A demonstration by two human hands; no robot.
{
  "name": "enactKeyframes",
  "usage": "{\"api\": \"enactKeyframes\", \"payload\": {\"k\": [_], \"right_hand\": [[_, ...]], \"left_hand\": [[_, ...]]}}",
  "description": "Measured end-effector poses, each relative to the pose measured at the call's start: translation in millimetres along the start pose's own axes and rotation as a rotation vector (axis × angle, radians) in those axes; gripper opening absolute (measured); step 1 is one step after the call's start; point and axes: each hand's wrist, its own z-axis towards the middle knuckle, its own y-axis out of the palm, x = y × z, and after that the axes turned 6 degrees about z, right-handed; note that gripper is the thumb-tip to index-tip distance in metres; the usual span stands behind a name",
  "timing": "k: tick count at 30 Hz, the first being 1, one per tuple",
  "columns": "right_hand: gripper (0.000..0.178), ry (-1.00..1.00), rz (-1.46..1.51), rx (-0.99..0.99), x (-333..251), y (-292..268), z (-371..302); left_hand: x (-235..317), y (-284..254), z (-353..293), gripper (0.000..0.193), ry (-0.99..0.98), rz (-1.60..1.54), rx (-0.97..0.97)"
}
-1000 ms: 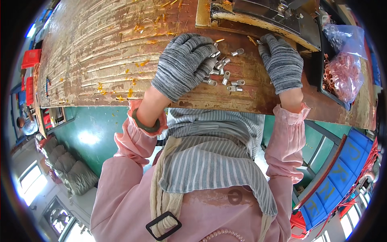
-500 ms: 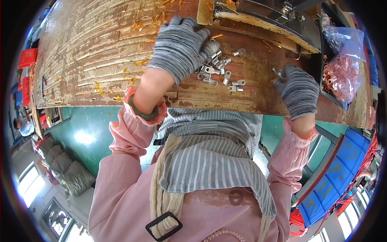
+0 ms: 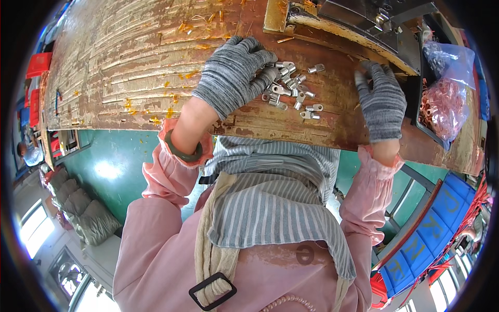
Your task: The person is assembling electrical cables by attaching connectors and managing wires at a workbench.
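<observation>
My left hand (image 3: 234,78), in a grey striped knit glove, rests palm down at the left edge of a loose pile of silver cable lugs (image 3: 299,93). Its fingers are bent but apart, and the index finger and thumb reach the nearest lugs. In the same kind of glove, my right hand (image 3: 382,101) lies to the right of the pile, below the dark machine's front edge. Its fingers point away from me, with a gap beside the slightly blurred thumb. No lug shows in it; its palm side is hidden.
The dark metal machine (image 3: 364,31) on its worn base stands at the far right of the scuffed wooden table (image 3: 150,78). Right of my hand, a black tray (image 3: 429,127) holds copper-coloured parts and a clear plastic bag (image 3: 447,101). Orange scraps (image 3: 171,112) lie scattered on the left.
My right hand has moved up toward the machine; the lug seen at its fingertips before no longer shows. My left hand has drawn slightly nearer, its thumb lower beside the pile.
</observation>
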Motion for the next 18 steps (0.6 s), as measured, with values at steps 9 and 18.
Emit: {"api": "enactKeyframes", "payload": {"k": [9,18], "right_hand": [[0.02,0.052,-0.19,-0.195,-10,-11,11],[0.017,-0.271,0.409,-0.059,-32,22,-4]], "left_hand": [[14,12,-15,0.05,-0.005,-0.033,-0.01],[25,21,-21,0.085,-0.012,-0.089,-0.052]]}}
